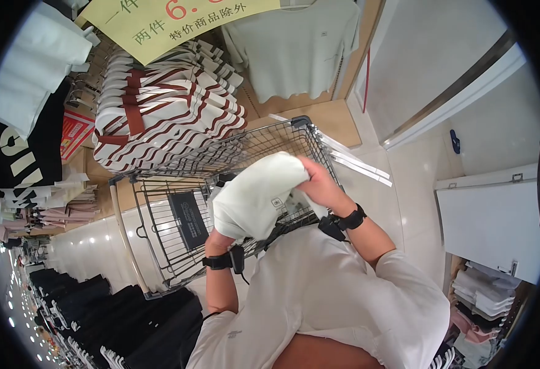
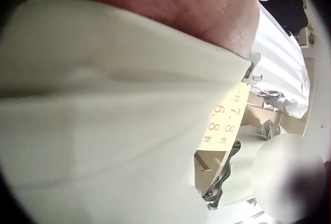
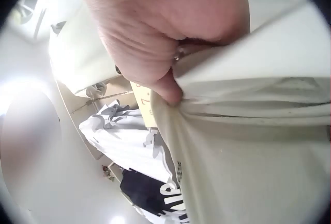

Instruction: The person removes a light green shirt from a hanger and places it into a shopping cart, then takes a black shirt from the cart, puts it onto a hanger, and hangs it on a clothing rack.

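A pale greenish-white shirt (image 1: pixel 254 194) with a small square print is bunched up over the shopping cart (image 1: pixel 177 221). My right hand (image 1: pixel 322 184) grips its upper right edge. In the right wrist view the fingers (image 3: pixel 168 87) curl into the cloth and pull creases in it. My left hand (image 1: pixel 222 242) is at the shirt's lower left end, its fingers hidden by the fabric. In the left wrist view the palm (image 2: pixel 170 11) lies along the cloth's edge; I cannot tell whether those fingers grip it.
Striped shirts (image 1: pixel 165 111) hang close behind the cart, under a yellow sale sign (image 1: pixel 177 24). A pale shirt (image 1: pixel 294 55) hangs on the back wall. Dark clothes (image 1: pixel 104 313) are at lower left, a white cabinet (image 1: pixel 491 215) at right.
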Demonstrator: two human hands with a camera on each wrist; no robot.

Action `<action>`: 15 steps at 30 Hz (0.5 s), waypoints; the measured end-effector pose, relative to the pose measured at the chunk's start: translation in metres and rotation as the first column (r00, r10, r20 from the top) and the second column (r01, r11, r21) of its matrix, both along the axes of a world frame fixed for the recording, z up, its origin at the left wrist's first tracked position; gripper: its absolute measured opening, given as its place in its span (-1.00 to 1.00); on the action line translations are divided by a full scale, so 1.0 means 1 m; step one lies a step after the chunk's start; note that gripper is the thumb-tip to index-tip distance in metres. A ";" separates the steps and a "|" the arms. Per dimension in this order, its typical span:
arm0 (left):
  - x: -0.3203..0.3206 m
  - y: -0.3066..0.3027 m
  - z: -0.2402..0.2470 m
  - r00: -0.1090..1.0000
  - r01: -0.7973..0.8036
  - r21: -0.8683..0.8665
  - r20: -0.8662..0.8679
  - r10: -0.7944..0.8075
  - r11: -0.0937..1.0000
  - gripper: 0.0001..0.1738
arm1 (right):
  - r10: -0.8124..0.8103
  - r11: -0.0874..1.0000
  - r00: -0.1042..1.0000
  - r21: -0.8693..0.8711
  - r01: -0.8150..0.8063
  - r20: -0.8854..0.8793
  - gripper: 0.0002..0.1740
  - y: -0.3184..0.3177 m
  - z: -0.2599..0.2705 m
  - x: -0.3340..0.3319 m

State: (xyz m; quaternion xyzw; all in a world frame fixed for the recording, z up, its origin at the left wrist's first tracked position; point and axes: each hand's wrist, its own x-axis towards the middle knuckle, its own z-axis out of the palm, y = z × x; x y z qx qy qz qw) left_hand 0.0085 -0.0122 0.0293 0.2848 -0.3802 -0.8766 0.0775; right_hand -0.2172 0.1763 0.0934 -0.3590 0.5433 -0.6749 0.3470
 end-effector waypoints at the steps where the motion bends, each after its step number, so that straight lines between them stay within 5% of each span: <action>1: -0.001 0.003 -0.006 1.000 0.002 0.044 -0.023 -0.001 0.999 -0.41 | -0.050 0.998 0.999 0.022 0.050 -0.012 -0.61 0.000 -0.006 -0.007; 5: 0.009 -0.010 -0.012 0.990 0.020 -0.271 -0.126 -0.056 0.962 -0.36 | -0.205 0.972 0.979 0.111 0.206 -0.018 -0.65 0.010 -0.010 -0.030; 8: 0.022 -0.031 -0.011 0.903 0.055 0.149 -0.430 0.015 0.987 -0.39 | -0.226 0.974 0.974 0.026 0.226 -0.002 -0.69 0.021 -0.012 -0.044; 9: 0.023 -0.036 -0.009 0.865 0.094 0.090 -0.501 -0.037 0.992 -0.36 | -0.232 0.973 0.972 -0.017 0.232 -0.034 -0.71 0.022 -0.011 -0.045; 10: 0.023 -0.038 -0.009 0.863 0.096 0.086 -0.504 -0.039 0.992 -0.36 | -0.234 0.972 0.972 -0.021 0.233 -0.036 -0.71 0.023 -0.009 -0.045; 12: 0.028 -0.038 -0.008 0.851 -0.020 0.286 -0.499 0.167 0.958 -0.32 | -0.123 0.992 0.910 -0.067 0.105 -0.396 -0.70 0.028 0.001 -0.039; 13: 0.031 -0.037 -0.011 0.844 -0.089 0.473 -0.432 0.319 0.876 -0.24 | -0.049 0.997 0.930 -0.072 0.025 -0.365 -0.75 0.028 -0.001 -0.034; 15: 0.026 -0.031 -0.010 0.830 -0.109 0.380 -0.473 0.294 0.919 -0.23 | 0.021 0.997 0.933 -0.060 -0.046 -0.359 -0.75 0.023 0.007 -0.018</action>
